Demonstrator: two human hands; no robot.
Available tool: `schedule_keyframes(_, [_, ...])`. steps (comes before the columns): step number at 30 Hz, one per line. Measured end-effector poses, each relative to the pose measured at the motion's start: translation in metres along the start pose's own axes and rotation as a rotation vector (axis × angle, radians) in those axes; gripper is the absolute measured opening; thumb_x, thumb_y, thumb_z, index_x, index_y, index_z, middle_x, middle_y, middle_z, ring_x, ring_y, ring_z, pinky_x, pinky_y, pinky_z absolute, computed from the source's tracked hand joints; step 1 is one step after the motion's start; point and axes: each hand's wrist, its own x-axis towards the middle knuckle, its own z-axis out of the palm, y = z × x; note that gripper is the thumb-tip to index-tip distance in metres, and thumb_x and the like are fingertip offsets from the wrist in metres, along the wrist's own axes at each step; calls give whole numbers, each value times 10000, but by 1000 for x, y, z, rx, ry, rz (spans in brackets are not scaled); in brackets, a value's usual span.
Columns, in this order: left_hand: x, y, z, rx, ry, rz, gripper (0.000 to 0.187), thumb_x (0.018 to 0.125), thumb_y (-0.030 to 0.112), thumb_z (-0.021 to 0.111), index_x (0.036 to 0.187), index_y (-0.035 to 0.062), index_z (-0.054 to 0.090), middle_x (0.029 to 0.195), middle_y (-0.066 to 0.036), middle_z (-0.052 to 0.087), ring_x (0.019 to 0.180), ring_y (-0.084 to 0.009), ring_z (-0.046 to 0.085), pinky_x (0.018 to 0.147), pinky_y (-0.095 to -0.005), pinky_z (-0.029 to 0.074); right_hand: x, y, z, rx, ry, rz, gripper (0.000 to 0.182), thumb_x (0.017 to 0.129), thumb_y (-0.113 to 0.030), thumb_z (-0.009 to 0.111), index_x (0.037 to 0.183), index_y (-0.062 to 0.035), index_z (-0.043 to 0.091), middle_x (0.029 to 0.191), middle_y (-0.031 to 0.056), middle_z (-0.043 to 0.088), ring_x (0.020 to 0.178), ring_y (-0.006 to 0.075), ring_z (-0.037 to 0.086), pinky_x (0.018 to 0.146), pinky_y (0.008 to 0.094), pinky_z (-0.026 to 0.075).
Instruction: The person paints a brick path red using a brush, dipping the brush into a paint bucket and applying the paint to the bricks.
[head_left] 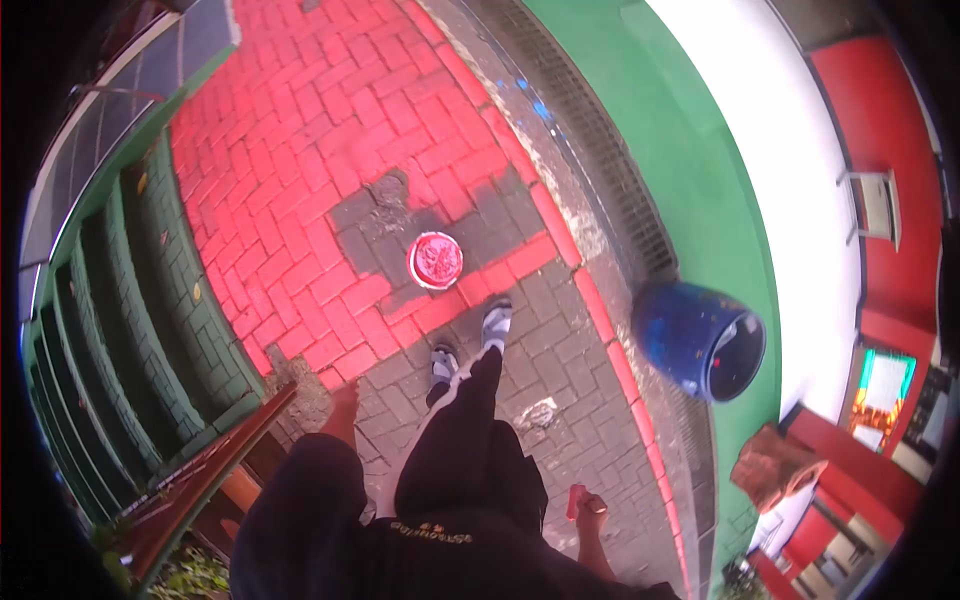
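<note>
Far to the left of the paint bucket point(436, 260), we've got green steps point(168, 345) flanking the red-coated pavers point(285, 130). Nearer the person, back and left of the bucket, there's the left hand point(343, 405); I can't tell whether its fingers are open or curled, and I see nothing in them. Centre stage, the bucket itself, upright on the ground, red inside, with dark bare pavers point(355, 222) around it. Awkward pocket, that: I'd shift the bucket clear before coating there. The feet point(497, 322) are just this side of the bucket, toes close to the red edge, so mind the step if it's wet! Back and right of the bucket, the right hand point(593, 508) has its fingers wrapped around a red object point(576, 500), too small to identify; a level grip should limit drips. Well right of the bucket, a blue barrel point(680, 335), worth sparing from splashes.
</note>
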Motion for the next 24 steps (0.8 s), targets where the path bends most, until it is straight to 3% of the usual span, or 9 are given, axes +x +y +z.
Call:
schedule_keyframes(5, [-53, -32, 31, -164, -161, 17, 355, 923, 416, 723, 1169, 164, 678, 1132, 31, 686, 1031, -155, 630, 802, -389, 460, 76, -85, -59, -25, 5, -117, 80, 774, -57, 738, 809, -13, 681, 768, 48, 691, 745, 140, 640, 662, 337, 522])
schedule_keyframes(7, [-68, -18, 70, -204, -216, 19, 348, 922, 413, 725, 1156, 159, 678, 1126, 28, 691, 1037, -157, 634, 813, -395, 460, 126, -114, -71, -92, -14, -320, 91, 807, -83, 711, 832, -1, 680, 772, 64, 692, 746, 147, 645, 632, 358, 510])
schedule_keyframes(9, [-126, 8, 112, -255, -189, 36, 350, 946, 441, 715, 1066, 111, 712, 977, -15, 703, 845, -134, 629, 690, -347, 490, 186, -98, -84, -524, 99, -580, 140, 827, -97, 704, 919, 7, 715, 800, 67, 711, 748, 155, 657, 623, 361, 511])
schedule_keyframes(11, [-148, 22, 138, -203, -260, 53, 329, 948, 417, 719, 1060, 108, 710, 991, -8, 704, 886, -133, 652, 741, -332, 500, 203, -145, -101, 3, -97, -386, 141, 833, -108, 729, 917, 3, 705, 793, 55, 694, 748, 148, 642, 669, 336, 513])
schedule_keyframes(15, [-181, 29, 168, -257, -348, 82, 340, 952, 422, 718, 1037, 94, 709, 977, -20, 706, 881, -127, 650, 733, -318, 498, 234, -218, -113, -118, 52, -544, 120, 839, -94, 738, 836, -6, 656, 788, 34, 660, 750, 126, 605, 710, 307, 499])
schedule_keyframes(17, [-189, 22, 175, -194, -312, 101, 341, 959, 432, 705, 995, 93, 713, 915, -15, 694, 813, -126, 631, 694, -319, 496, 258, -246, -117, -27, -152, -556, 131, 839, -43, 733, 785, -13, 617, 812, 25, 655, 768, 111, 587, 740, 284, 488])
schedule_keyframes(18, [-191, 15, 176, -221, -299, 84, 341, 959, 432, 705, 995, 93, 713, 915, -15, 694, 813, -126, 631, 694, -319, 496, 259, -274, -115, -173, -134, -588, 126, 834, -8, 730, 775, -32, 621, 806, 4, 650, 765, 95, 580, 724, 277, 488])
schedule_keyframes(22, [-207, -35, 176, -349, -200, -23, 364, 972, 454, 674, 927, 95, 704, 840, -7, 665, 745, -124, 603, 649, -324, 494, 310, -330, -91, -241, -268, -697, 158, 820, 0, 749, 763, -49, 611, 755, -11, 611, 742, 85, 559, 696, 269, 480])
schedule_keyframes(24, [-219, -58, 189, -386, -131, -3, 376, 976, 464, 663, 904, 97, 698, 827, -4, 657, 734, -124, 600, 641, -324, 493, 313, -381, -70, -31, -473, -745, 184, 814, 5, 750, 745, -51, 589, 747, -13, 604, 716, 77, 540, 668, 259, 475])
